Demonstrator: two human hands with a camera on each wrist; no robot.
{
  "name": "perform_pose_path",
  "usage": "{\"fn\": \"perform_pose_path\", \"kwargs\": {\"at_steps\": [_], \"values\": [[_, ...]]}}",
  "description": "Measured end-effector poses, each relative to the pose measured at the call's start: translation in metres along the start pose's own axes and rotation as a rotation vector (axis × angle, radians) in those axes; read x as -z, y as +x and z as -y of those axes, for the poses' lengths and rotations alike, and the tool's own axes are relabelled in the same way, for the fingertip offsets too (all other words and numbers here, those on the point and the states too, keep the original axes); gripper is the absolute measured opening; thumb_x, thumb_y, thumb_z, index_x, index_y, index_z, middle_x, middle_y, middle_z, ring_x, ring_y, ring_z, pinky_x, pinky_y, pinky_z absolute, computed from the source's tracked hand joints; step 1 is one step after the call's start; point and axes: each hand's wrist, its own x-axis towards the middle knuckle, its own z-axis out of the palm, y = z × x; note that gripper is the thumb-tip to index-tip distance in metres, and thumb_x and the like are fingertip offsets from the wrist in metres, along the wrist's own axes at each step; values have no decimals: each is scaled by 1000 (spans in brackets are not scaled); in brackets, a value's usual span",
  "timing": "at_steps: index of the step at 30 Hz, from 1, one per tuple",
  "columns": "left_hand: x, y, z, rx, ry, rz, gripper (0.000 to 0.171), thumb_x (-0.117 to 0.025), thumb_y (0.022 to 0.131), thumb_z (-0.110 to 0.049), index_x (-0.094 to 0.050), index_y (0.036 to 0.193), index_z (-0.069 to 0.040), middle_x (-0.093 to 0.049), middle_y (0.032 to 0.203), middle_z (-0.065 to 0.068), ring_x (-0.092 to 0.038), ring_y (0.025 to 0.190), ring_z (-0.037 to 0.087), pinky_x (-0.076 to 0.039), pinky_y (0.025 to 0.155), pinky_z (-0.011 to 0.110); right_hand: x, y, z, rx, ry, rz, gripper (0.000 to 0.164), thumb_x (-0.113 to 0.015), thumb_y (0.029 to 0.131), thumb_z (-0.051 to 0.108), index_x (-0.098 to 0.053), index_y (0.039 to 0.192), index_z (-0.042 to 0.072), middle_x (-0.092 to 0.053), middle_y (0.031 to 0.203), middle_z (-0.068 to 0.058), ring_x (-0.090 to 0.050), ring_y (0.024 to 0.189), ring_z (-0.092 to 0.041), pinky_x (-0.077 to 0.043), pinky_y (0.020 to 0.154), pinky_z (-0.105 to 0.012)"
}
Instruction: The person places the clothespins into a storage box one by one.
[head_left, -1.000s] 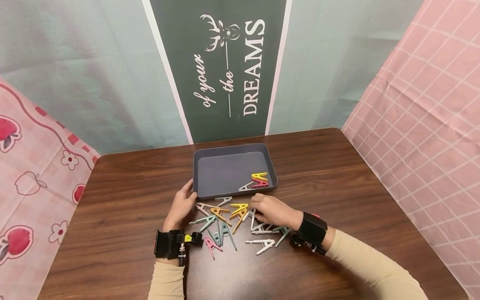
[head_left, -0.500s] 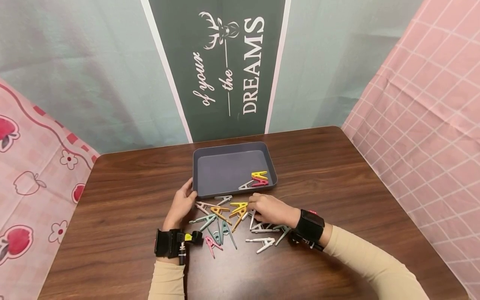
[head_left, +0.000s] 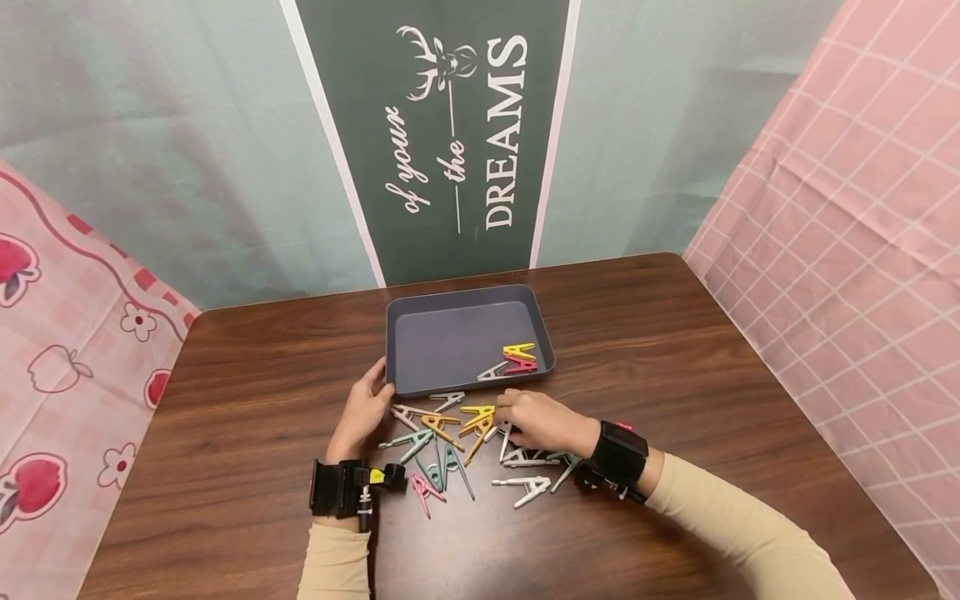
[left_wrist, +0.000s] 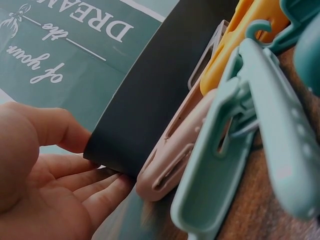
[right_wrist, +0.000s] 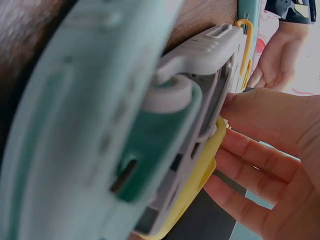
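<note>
My left hand [head_left: 365, 412] grips the near left corner of a dark grey tray [head_left: 465, 302]; in the left wrist view the thumb and fingers pinch its wall [left_wrist: 135, 100]. Beyond it lie a pale pink clothespin [left_wrist: 170, 160] and a mint one [left_wrist: 210, 175]. At the tray's near right side, my right hand [head_left: 547, 419] is lowered among the clothespins. Its thumb and fingertips pinch the end of a yellow clothespin [right_wrist: 202, 170], close beside a whitish clothespin [right_wrist: 210, 50]. A yellow, a red and a grey clothespin [head_left: 492, 372] lie inside the tray.
Several clothespins are spread before the tray, among them a pink one [head_left: 427, 493], a white one [head_left: 528, 490] and teal ones [head_left: 453, 467]. The brown wooden table [head_left: 247, 375] extends to both sides. A printed curtain [head_left: 465, 167] hangs behind it.
My right hand has shifted very slightly left since a second ago, staying at the same clothespins. The left hand and the tray keep their places.
</note>
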Motion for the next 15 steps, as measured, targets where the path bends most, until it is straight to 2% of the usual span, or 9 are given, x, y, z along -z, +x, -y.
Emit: {"fn": "perform_pose_path", "kwargs": {"at_steps": [6, 15], "values": [[0, 0, -2, -3, 10, 1, 58, -41, 97, -4, -22, 153, -1, -34, 154, 24, -41, 140, 35, -40, 109, 39, 1, -1, 0, -4, 23, 2, 23, -71, 75, 3, -72, 98, 10, -69, 94, 0, -62, 90, -13, -55, 78, -26], [0, -3, -2, 11, 21, -1, 59, -41, 98, -5, -22, 153, -2, -36, 153, 25, -43, 139, 35, -43, 105, 33, -4, 0, 0, 25, -11, -4, 23, -71, 77, 5, -73, 99, 13, -68, 91, 2, -60, 87, -11, -53, 75, -23]]}}
